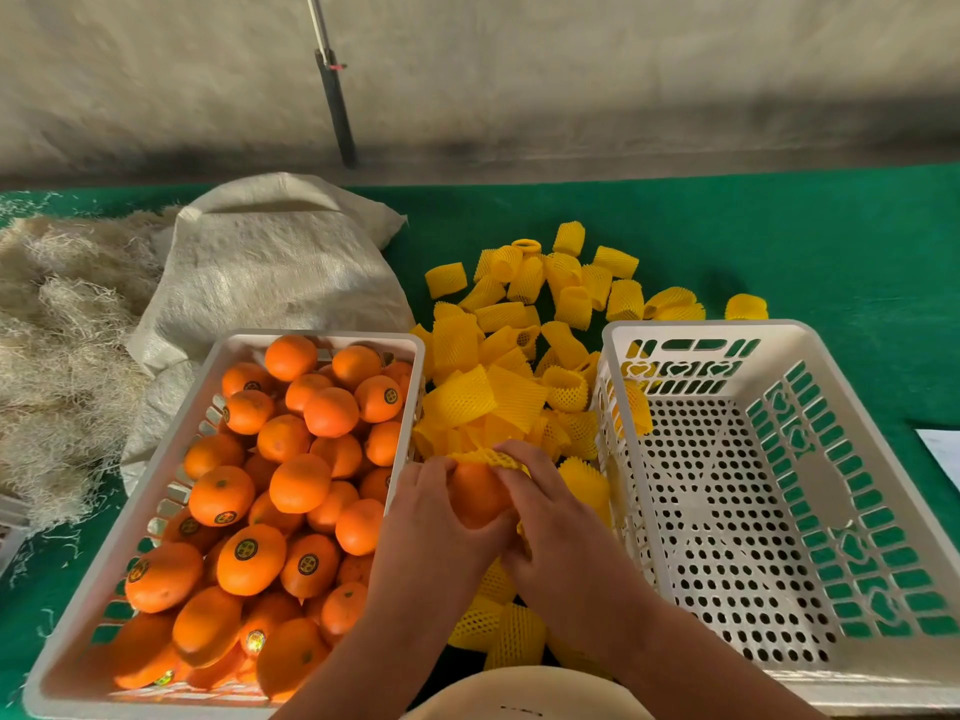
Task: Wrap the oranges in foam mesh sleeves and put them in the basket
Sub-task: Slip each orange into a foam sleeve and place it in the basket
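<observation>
Two hands (483, 517) grip orange (478, 493), stretching yellow sleeve (491, 458) over; round black-gold stickers unreadable.

You work at a table covered in green cloth (779, 241). On its near left sits a white slotted basket (78, 641) heaped with oranges (291, 485). On the near right sits a second white basket (675, 511), its perforated floor bare. Between them, and spreading toward the far side, lies a loose pile of yellow foam mesh sleeves (519, 314). At far left lies a crumpled woven sack (270, 272), beside a mound of pale straw-like fibre (62, 356). A white sheet's corner (943, 449) shows at the right edge.
</observation>
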Tool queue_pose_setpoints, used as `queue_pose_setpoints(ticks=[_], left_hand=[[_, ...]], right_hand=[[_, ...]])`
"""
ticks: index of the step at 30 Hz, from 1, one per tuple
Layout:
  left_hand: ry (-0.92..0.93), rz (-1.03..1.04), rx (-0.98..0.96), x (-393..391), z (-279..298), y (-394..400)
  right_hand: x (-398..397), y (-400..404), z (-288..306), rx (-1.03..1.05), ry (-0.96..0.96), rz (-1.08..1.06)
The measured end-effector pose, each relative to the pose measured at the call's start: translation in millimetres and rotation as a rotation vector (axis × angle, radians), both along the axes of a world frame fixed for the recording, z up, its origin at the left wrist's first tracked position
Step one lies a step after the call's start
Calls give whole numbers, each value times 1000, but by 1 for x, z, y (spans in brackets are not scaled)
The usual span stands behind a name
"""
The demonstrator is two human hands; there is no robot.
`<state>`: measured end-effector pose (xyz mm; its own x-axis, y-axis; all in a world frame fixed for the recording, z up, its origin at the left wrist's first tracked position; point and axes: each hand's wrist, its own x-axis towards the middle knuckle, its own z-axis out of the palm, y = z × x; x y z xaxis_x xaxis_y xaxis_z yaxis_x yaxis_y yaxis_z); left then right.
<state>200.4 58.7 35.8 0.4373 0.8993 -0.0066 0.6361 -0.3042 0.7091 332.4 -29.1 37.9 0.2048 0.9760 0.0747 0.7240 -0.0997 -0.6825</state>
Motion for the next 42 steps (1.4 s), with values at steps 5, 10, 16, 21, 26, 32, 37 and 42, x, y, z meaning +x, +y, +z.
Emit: queue_pose_setpoints(ticks=[5, 10, 16, 21, 26, 32, 37, 42], left_hand=[[-56, -1, 51, -2, 0, -2], [-126, 35, 112, -10, -9, 1], [-180, 7, 129, -16, -10, 4], [-106, -46, 184, -10, -14, -1], [-62, -61, 248, -8, -16, -5], [-41, -65, 229, -7, -23, -5], [-86, -26, 187, -8, -20, -8], [-96, -72, 210, -13, -17, -17]], right_hand=[[-4, -1, 6, 45, -31, 51], [3, -7, 12, 149, 3, 133], [6, -8, 13, 236, 242, -216], [6, 6, 16, -33, 345, -193], [0, 18, 12, -89, 406, -279], [-4, 19, 3, -48, 370, -320], [2, 16, -1, -32, 375, -440], [8, 15, -1, -23, 388, -466]])
